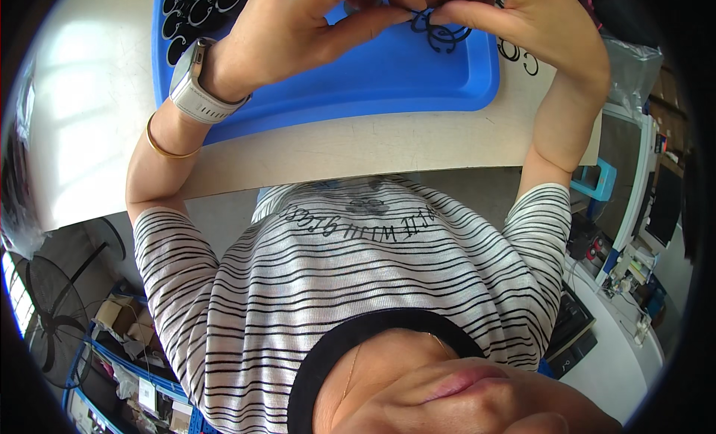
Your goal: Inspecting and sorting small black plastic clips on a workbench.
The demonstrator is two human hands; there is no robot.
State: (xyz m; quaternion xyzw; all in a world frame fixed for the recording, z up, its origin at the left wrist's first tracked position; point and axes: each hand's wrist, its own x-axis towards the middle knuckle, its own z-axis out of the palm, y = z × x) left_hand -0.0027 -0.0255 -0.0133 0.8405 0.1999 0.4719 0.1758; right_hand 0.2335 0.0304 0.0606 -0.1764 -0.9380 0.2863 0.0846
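- Where the blue tray [350,79] reaches its left end, we have many dark rings [200,10] lying inside it, crowded and overlapping.
- Over the tray's left and middle stretch comes our left hand [298,31]; its thumb is bent in against the black loops [446,41] and the grip looks closed on them, though the view's upper edge cuts off some fingers.
- Above the tray's right part, between our two thumbs, the loops dangle in a small tangle. We judge them thin enough to snag, so we would do best with a light pinch on each side, close to where the curves cross, turning gently rather than pulling, low over the tray so that anything dropped lands inside.
- Across the tray's right rim reaches our right hand [533,20], apparently pinching the loops too; its other fingertips we cannot fully see.
- Just beyond that rim, outside the tray, we have a few loose rings [517,55] on the tabletop [335,154].
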